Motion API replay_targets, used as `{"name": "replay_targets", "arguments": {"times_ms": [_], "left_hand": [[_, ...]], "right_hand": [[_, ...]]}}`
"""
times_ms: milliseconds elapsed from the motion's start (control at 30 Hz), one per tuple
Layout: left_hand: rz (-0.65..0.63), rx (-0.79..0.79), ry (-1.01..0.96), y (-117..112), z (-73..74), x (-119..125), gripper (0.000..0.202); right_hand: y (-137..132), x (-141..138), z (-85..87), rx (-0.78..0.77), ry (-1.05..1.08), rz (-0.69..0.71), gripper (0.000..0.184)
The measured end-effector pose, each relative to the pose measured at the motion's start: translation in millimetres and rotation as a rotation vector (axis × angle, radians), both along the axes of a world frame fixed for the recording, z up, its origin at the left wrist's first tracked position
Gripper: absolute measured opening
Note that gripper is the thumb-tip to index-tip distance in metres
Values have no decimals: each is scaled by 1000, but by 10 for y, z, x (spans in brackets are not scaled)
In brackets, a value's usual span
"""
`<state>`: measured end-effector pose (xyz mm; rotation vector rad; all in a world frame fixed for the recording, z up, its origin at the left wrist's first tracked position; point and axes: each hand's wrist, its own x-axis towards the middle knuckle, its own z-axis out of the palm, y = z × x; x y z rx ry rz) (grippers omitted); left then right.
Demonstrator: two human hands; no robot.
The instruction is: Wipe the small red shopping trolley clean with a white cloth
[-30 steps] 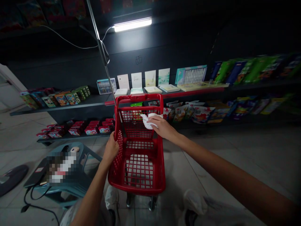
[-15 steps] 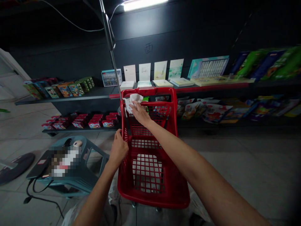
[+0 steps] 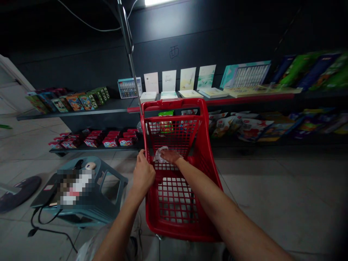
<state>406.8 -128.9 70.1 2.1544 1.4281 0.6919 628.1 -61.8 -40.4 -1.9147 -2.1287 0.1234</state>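
Observation:
A red plastic shopping cart (image 3: 202, 156) stands in front of me, its basket a lattice of red bars. My left hand (image 3: 143, 173) grips the basket's left rim, fingers curled over the edge. My right hand (image 3: 170, 157) reaches down inside the basket and presses a crumpled white cloth (image 3: 160, 154) against the far inner wall, low near the floor of the basket. The cloth sits under the fingers.
A teal plastic stool (image 3: 107, 188) with small items and cables stands left of the cart. Dark shelves (image 3: 108, 106) with boxes, cards and packets run along the wall behind. A metal pole (image 3: 129, 54) rises behind the cart. Grey tiled floor lies to the right.
My right hand with the cloth has gone from the basket's right side to the top rim at the far left, then down inside to the lower far wall. The left hand has kept its grip.

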Motion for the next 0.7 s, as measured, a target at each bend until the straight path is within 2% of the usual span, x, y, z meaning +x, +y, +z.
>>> {"name": "replay_targets", "arguments": {"times_ms": [67,133,233,300,333,367,433,500,600,667,700], "left_hand": [[7,7,10,-15,-5,23,62],[6,18,19,-27,-6,42,61],[5,12,25,-38,7,57,60],[8,2,21,-43,16,59,61],[10,1,18,-45,18,58,61],[11,4,16,-47,18,57,61],[12,17,12,-53,8,56,61],[15,29,9,-59,-8,57,60],[10,30,1,-69,-21,63,58],[11,22,-2,-75,-19,69,57],[15,16,-4,-80,-14,73,56]], "right_hand": [[19,67,221,87,-4,5,31],[85,190,548,184,-9,15,33],[207,403,1067,414,-80,16,29],[240,504,1270,562,-154,-34,31],[231,534,1291,599,-183,-82,32],[205,550,1253,596,-199,-138,33],[115,546,1013,502,-210,-248,37],[6,507,641,309,-200,-324,45],[-131,433,133,9,-151,-307,56],[-189,408,-21,-84,-49,-286,53],[-207,409,-29,-94,4,-284,49]]}}
